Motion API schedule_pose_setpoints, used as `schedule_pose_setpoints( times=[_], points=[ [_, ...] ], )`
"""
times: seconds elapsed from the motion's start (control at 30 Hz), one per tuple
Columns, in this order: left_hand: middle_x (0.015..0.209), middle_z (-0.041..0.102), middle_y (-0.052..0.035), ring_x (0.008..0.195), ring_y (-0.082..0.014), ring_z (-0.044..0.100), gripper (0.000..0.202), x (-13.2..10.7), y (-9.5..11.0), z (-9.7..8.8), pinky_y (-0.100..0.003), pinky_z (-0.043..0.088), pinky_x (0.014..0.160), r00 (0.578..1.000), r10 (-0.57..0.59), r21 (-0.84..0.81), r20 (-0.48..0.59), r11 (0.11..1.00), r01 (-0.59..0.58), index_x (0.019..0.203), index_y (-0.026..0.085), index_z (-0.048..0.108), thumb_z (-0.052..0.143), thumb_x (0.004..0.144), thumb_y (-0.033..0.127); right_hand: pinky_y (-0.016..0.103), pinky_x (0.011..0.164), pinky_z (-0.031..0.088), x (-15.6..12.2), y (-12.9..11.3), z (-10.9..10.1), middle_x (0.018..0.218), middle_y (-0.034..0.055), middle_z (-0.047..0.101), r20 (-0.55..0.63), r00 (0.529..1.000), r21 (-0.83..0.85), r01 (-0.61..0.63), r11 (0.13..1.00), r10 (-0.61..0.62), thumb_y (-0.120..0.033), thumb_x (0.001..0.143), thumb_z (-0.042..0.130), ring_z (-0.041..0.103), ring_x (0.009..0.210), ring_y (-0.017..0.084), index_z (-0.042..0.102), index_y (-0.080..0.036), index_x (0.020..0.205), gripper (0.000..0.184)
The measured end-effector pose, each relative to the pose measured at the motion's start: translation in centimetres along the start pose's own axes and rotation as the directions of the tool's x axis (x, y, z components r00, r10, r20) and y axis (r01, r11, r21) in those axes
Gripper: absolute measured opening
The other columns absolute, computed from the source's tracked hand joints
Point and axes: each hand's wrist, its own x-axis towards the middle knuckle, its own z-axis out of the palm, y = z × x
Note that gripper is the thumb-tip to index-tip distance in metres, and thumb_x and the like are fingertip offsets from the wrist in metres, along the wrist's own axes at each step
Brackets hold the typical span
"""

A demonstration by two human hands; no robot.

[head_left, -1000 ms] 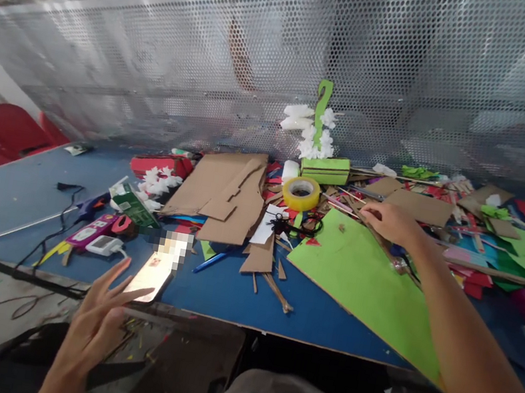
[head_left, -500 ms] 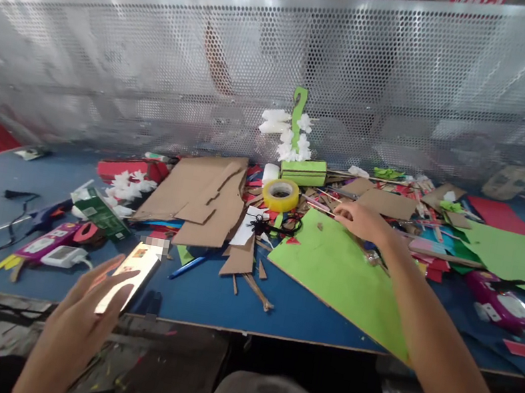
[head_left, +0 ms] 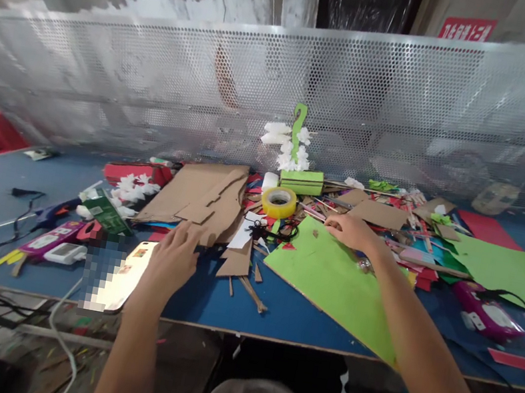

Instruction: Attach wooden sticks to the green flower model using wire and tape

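My left hand [head_left: 173,259] is over the table, fingers stretched out and apart at the lower edge of a brown cardboard sheet [head_left: 203,189]. Beside it, left of the wrist, lies a pale phone [head_left: 127,274], partly blurred out. Bent downward, the fingers of my right hand [head_left: 350,231] are at the upper edge of a bright green board [head_left: 329,279], near some thin sticks. What they pinch, if anything, is hidden. A yellow tape roll [head_left: 278,202] lies left of that hand, with a tangled black cord [head_left: 267,228] below it.
At the back stands a green model with white flowers [head_left: 294,155], before a perforated metal screen [head_left: 160,84]. Purple devices [head_left: 49,240] with cables lie at both sides. A green box [head_left: 107,211] stands at left. Paper and cardboard scraps [head_left: 235,263] cover the middle.
My left hand has let go of the phone, which now lies on the table, and has moved right to the cardboard. It now covers the blue pen's place. The right hand has barely moved.
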Motion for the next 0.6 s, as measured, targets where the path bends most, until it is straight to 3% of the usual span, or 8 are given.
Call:
schedule_pose_setpoints(
  times=[0.13, 0.3, 0.43, 0.53, 0.6],
  points=[
    [0.168, 0.041, -0.0182, 0.151, -0.0403, 0.041, 0.065, 1.5, -0.3, 0.3, -0.059, 0.038, 0.119, 0.998, -0.068, 0.091, -0.005, 0.993, 0.068, 0.159, 0.024, 0.049, 0.052, 0.094, 0.019, 0.030, 0.073, 0.048, 0.0, -0.5, -0.2, 0.100, 0.0130, 0.080, -0.013, 0.999, 0.095, -0.030, 0.995, 0.031, -0.035, 0.099, 0.055, 0.072, 0.083, 0.023, 0.077, -0.019, 0.111, 0.030],
    [0.153, 0.061, -0.0135, 0.139, -0.0296, 0.058, 0.056, 2.5, -0.6, -0.6, -0.047, 0.041, 0.117, 0.996, -0.041, -0.004, -0.082, 0.999, 0.041, 0.156, 0.021, 0.051, 0.037, 0.102, 0.017, 0.030, 0.074, 0.052, 0.7, -2.3, -0.4, 0.096, 0.0104, 0.078, -0.078, 0.997, 0.367, 0.027, 0.930, 0.002, -0.042, 0.100, 0.056, 0.071, 0.079, 0.020, 0.074, -0.018, 0.116, 0.034],
    [0.147, 0.066, -0.0118, 0.135, -0.0287, 0.061, 0.053, 1.7, 1.1, -1.7, -0.040, 0.046, 0.110, 0.983, -0.037, -0.080, -0.179, 0.997, 0.023, 0.155, 0.020, 0.052, 0.035, 0.105, 0.021, 0.029, 0.065, 0.056, 3.3, -6.0, -0.1, 0.097, 0.0099, 0.077, 0.016, 1.000, 0.749, -0.012, 0.663, 0.001, -0.057, 0.099, 0.061, 0.072, 0.080, 0.021, 0.056, -0.023, 0.143, 0.056],
    [0.149, 0.065, -0.0119, 0.135, -0.0297, 0.060, 0.054, 0.0, 3.7, -1.5, -0.042, 0.046, 0.111, 0.985, 0.016, -0.089, -0.174, 0.996, -0.032, 0.156, 0.020, 0.051, 0.035, 0.105, 0.019, 0.030, 0.068, 0.061, 6.4, -9.8, 0.7, 0.098, 0.0091, 0.075, 0.196, 0.980, 0.867, -0.184, 0.464, 0.024, -0.064, 0.094, 0.068, 0.072, 0.085, 0.022, 0.046, -0.029, 0.148, 0.069],
    [0.152, 0.063, -0.0120, 0.136, -0.0317, 0.059, 0.053, -0.8, 5.1, -1.1, -0.045, 0.046, 0.112, 0.990, 0.037, -0.084, -0.135, 0.995, -0.049, 0.156, 0.022, 0.052, 0.037, 0.106, 0.022, 0.032, 0.070, 0.063, 8.6, -12.1, 1.7, 0.099, 0.0080, 0.072, 0.240, 0.970, 0.898, -0.233, 0.374, 0.028, -0.064, 0.091, 0.072, 0.072, 0.086, 0.022, 0.039, -0.030, 0.153, 0.078]
  ],
)
